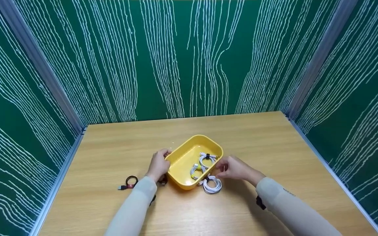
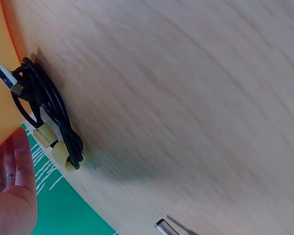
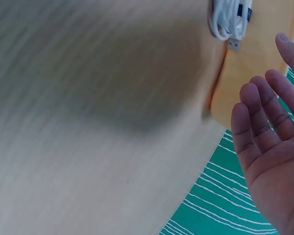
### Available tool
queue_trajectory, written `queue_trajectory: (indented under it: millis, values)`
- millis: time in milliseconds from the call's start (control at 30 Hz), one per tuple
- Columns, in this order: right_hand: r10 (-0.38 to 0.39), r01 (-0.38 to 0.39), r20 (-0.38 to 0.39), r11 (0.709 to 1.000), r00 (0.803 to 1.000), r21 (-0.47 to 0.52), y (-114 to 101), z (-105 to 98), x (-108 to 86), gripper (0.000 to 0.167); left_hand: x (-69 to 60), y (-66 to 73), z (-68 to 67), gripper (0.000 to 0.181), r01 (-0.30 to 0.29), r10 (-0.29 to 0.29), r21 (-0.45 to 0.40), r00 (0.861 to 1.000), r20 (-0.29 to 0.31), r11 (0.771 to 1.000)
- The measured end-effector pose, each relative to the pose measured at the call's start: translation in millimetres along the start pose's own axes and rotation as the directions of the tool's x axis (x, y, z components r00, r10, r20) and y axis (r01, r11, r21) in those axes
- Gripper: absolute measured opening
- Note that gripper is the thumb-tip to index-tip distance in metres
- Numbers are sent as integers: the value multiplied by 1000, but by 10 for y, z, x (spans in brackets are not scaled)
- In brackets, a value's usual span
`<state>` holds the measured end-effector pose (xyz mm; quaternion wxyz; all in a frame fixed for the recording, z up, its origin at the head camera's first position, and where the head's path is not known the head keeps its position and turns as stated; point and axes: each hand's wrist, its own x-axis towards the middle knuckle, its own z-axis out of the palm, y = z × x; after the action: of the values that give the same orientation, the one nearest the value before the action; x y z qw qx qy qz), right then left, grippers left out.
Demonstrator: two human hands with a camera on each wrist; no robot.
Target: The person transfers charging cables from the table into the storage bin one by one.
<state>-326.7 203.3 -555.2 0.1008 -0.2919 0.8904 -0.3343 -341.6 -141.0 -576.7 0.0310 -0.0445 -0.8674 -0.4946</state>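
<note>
Head view: a white cable (image 1: pixel 212 191) lies just outside the yellow bin (image 1: pixel 182 164); a dark cable (image 1: pixel 131 186) and a black cord (image 2: pixel 56 107) lie left of it. The left hand (image 1: pixel 157 164) grips the bin, probably steadying it; the right hand (image 1: pixel 236 168), fingers loose and empty, hangs beside it. Inside, ties (image 1: pixel 208 156) keep two coils (image 1: pixel 201 161) bundled.

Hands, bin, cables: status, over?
Left hand at yellow bin; right hand empty alongside. Two coiled white cables inside, one outside. Black USB cable beside bin.

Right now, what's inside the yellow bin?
Inside the yellow bin lie a black-tied white cable and a yellow-tied white cable, both coiled. Anything close behind its near wall is hidden.
</note>
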Motion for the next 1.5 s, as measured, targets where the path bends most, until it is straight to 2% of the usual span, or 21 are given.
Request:
queue_trajectory:
  millis: [167,467,900,1133,1367,1500]
  values:
    - [12,-11,33,1000,999,-19,22,68,-32,26,18,8,-12,42,-3,3,-11,1000,4,1000]
    - [17,-17,45,1000,999,-16,33,203,-81,35,6,-25,-2,41,-74,76,53,997,-22,996]
    - [21,-21,53,1000,998,9,79,374,-73,42,10,-23,-4,40,-60,61,45,998,-11,997]
    - [20,-19,49,1000,999,-13,79,407,-74,46,5,-18,-6,42,-38,38,34,999,-10,999]
    - [17,-16,45,1000,999,-13,41,409,-94,44,-5,-28,-13,42,-77,78,60,997,-18,995]
    - [49,-50,49,999,998,15,19,399,-107,43,-12,-16,-16,41,-74,75,51,997,-15,996]
